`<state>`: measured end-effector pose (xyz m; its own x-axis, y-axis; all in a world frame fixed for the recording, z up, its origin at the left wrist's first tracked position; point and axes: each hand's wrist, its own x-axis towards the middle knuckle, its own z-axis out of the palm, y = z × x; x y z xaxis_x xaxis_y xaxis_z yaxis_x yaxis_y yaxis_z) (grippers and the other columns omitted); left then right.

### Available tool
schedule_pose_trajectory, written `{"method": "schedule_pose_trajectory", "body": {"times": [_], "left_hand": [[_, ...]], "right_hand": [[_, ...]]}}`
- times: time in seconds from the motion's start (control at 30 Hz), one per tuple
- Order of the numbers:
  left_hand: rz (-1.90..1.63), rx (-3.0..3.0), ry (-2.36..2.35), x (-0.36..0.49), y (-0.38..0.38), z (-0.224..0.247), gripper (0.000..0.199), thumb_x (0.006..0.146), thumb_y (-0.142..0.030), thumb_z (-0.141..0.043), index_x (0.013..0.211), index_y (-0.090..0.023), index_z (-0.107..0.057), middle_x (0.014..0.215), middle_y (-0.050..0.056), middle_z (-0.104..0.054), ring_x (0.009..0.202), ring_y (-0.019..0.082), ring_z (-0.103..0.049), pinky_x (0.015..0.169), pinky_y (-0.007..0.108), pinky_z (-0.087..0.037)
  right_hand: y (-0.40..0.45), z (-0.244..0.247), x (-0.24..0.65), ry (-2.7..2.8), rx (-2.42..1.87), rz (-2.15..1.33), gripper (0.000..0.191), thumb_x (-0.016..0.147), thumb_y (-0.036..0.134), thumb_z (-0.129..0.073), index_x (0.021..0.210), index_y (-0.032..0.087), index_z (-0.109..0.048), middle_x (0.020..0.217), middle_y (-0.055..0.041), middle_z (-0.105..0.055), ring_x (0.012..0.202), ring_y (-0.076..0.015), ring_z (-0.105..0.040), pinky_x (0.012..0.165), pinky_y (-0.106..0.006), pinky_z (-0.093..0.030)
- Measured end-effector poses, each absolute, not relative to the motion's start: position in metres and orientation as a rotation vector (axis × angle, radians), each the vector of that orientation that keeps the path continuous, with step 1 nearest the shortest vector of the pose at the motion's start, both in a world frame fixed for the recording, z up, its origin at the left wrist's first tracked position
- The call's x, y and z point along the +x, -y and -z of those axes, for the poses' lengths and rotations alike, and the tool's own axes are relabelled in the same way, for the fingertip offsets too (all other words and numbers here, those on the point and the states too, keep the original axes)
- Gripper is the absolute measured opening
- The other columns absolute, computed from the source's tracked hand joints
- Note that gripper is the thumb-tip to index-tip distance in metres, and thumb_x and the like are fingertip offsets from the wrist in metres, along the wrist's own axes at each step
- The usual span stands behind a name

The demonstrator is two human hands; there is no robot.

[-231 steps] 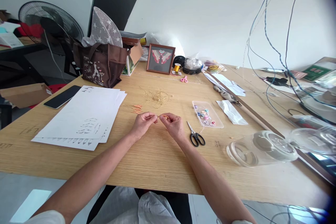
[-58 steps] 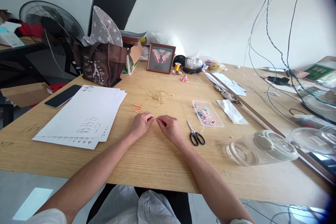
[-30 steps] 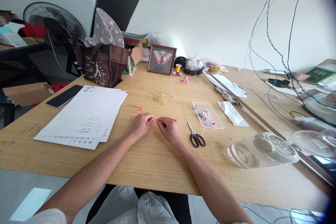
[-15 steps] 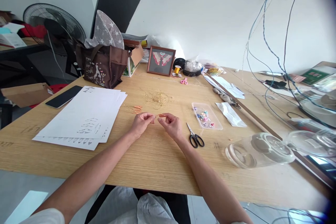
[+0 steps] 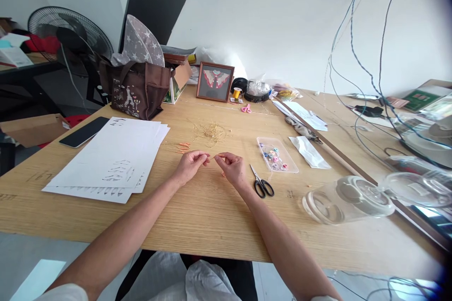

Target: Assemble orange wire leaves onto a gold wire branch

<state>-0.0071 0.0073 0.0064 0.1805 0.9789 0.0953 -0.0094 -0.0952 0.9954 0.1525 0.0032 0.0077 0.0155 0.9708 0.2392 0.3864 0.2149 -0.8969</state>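
Over the middle of the desk, my left hand is closed in a pinch. My right hand pinches just across from it, the fingertips a small gap apart. A thin wire seems to span that gap, very fine and hard to see. Below the right fingers shows a small orange piece, mostly hidden by the hand. Left of my hands lie several orange pieces with thin wire tails. Beyond them is a loose tangle of gold wire.
Black-handled scissors lie right of my right hand, near a clear plastic tray of small coloured spools or beads. White printed sheets cover the left side. A clear bottle lies at right; a framed piece stands behind.
My fingertips have shifted slightly. The orange piece seen at the right fingertips is no longer there; an orange bit now shows below the right hand. The view has moved a little.
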Motion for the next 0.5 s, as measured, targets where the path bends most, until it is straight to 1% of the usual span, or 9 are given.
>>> {"method": "schedule_pose_trajectory", "body": {"times": [0.1, 0.23, 0.37, 0.43, 0.5], "left_hand": [[-1.118, 1.406, -1.009, -0.0074, -0.0091, -0.004, 0.025, 0.07, -0.032, -0.063, 0.085, -0.012, -0.066, 0.074, 0.004, -0.066, 0.069, 0.013, -0.058, 0.07, 0.026, -0.044], [-1.041, 1.453, -1.011, -0.0066, -0.0091, -0.0034, 0.02, 0.066, -0.029, -0.066, 0.079, -0.013, -0.067, 0.07, 0.003, -0.065, 0.064, 0.013, -0.056, 0.064, 0.025, -0.043], [-1.081, 1.422, -1.067, -0.0072, -0.0093, -0.0064, 0.017, 0.066, -0.029, -0.066, 0.072, -0.013, -0.066, 0.065, 0.001, -0.062, 0.062, 0.012, -0.053, 0.064, 0.024, -0.04], [-1.129, 1.375, -1.114, -0.0088, -0.0102, -0.0078, 0.017, 0.065, -0.029, -0.066, 0.07, -0.013, -0.066, 0.066, 0.001, -0.062, 0.063, 0.012, -0.052, 0.065, 0.024, -0.039], [-1.147, 1.314, -1.159, -0.011, -0.0114, -0.0085, 0.017, 0.063, -0.029, -0.067, 0.069, -0.013, -0.066, 0.065, 0.001, -0.062, 0.062, 0.011, -0.051, 0.065, 0.024, -0.038]], "right_hand": [[-0.0015, -0.0092, 0.1513, 1.618, -1.322, -0.743, 0.029, 0.074, 0.04, -0.056, 0.074, 0.014, -0.069, 0.043, 0.0069, -0.031, 0.04, -0.0062, -0.028, 0.041, -0.021, -0.024], [0.001, -0.0115, 0.1493, 1.69, -1.324, -0.684, 0.029, 0.073, 0.039, -0.057, 0.073, 0.013, -0.069, 0.043, 0.0061, -0.033, 0.042, -0.0064, -0.027, 0.043, -0.021, -0.022], [0.0019, -0.0151, 0.1509, 1.745, -1.35, -0.716, 0.032, 0.076, 0.04, -0.054, 0.079, 0.013, -0.07, 0.045, 0.0052, -0.036, 0.043, -0.0072, -0.028, 0.043, -0.021, -0.022], [0.0012, -0.0167, 0.1537, 1.809, -1.329, -0.755, 0.031, 0.078, 0.039, -0.051, 0.077, 0.014, -0.069, 0.047, 0.0041, -0.04, 0.045, -0.0074, -0.03, 0.044, -0.021, -0.023], [-0.0004, -0.0173, 0.1575, 1.847, -1.306, -0.845, 0.03, 0.077, 0.038, -0.052, 0.07, 0.014, -0.068, 0.05, 0.0032, -0.043, 0.047, -0.0075, -0.032, 0.045, -0.021, -0.024]]}}
